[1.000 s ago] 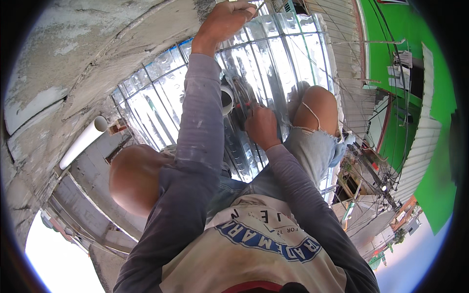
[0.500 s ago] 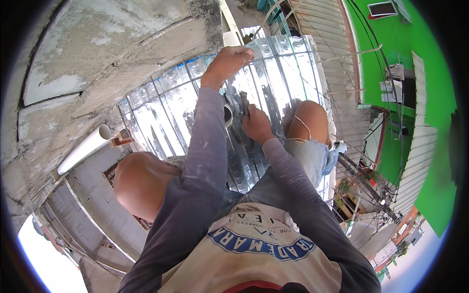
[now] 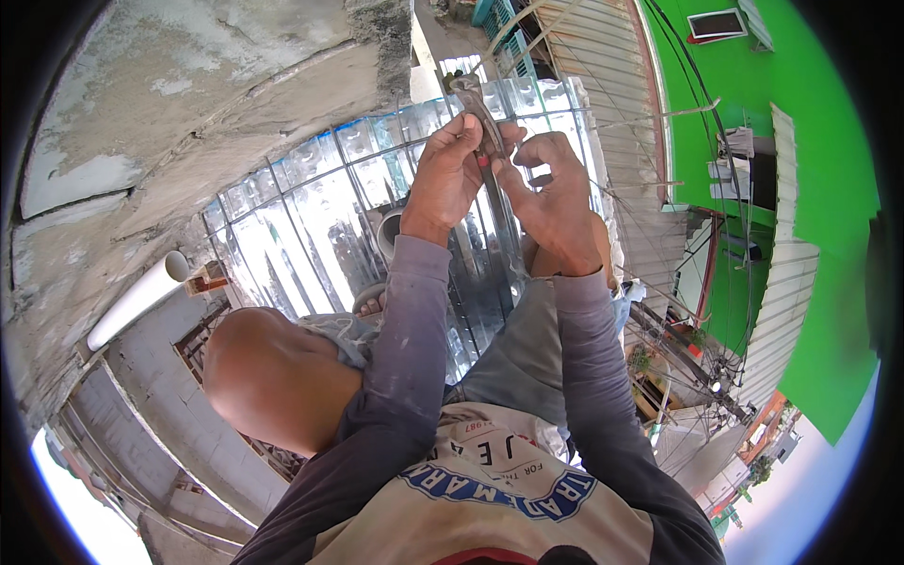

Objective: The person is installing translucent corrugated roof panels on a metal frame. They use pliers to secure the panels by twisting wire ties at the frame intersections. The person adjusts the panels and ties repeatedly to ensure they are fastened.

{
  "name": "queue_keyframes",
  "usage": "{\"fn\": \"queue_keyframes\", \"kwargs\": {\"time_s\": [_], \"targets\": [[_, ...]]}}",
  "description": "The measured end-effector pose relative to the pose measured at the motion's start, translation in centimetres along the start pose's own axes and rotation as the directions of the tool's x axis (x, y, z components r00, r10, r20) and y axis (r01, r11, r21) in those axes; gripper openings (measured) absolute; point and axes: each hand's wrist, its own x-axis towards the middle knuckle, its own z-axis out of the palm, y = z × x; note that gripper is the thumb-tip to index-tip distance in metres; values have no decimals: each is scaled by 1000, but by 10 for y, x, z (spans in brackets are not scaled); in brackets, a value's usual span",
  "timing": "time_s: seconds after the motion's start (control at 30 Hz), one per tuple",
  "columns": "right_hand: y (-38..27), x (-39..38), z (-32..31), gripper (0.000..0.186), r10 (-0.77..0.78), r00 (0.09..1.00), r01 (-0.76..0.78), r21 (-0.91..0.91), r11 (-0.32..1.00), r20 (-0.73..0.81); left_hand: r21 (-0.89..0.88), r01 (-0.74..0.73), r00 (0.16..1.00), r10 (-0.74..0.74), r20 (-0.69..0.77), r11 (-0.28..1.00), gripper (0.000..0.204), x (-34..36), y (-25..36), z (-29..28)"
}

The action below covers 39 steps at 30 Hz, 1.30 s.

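Note:
Both of my hands are raised together over the shiny corrugated sheet. My left hand is closed round a worn, dark metal hand tool with a narrow head, pincer-like in shape; its head points away from me. Close on its right, my right hand has its fingers curled, with a fingertip at the tool's lower part. Whether it pinches something small there cannot be made out. A round pipe end stands open beside my left wrist, and my sandalled foot is just nearer.
Thin dark bars cross the sheet in a grid. A rough concrete wall borders it on the left, with a white pipe below. On the right are a corrugated roof, tangled cables and a green wall.
My left hand has come back from the sheet's far edge and now grips the tool. The tool has risen from my right hand, which has moved up and right beside the left.

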Motion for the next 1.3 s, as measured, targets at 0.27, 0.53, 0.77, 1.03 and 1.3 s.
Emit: {"fn": "queue_keyframes", "kwargs": {"time_s": [0.27, 0.53, 0.77, 1.03, 1.3], "targets": [[-33, 47, -95, 37, 434, 781, -441, -95, 892, 448, -312, -66, 993, 94, 74, 948, 52, 31, -25, 50], [19, 115, -121, 16, 170, 854, 381, -814, 439, 491, -38, 267, 842, -252, -478, 963, 49, 78, -120, 14], [39, 146, -79, 13, 238, 720, 660, -749, 60, 652, -283, 51, 865, -185, -468, 958, 45, 91, -146, 10], [34, 149, -59, 15, 279, 649, 754, -648, -109, 708, 92, 103, 875, -46, -481, 990, 42, 79, -153, -7], [36, 111, -42, 17, 156, 754, 657, -724, -210, 638, 396, 165, 848, 75, -525, 903, 43, 85, -171, -14]]}}
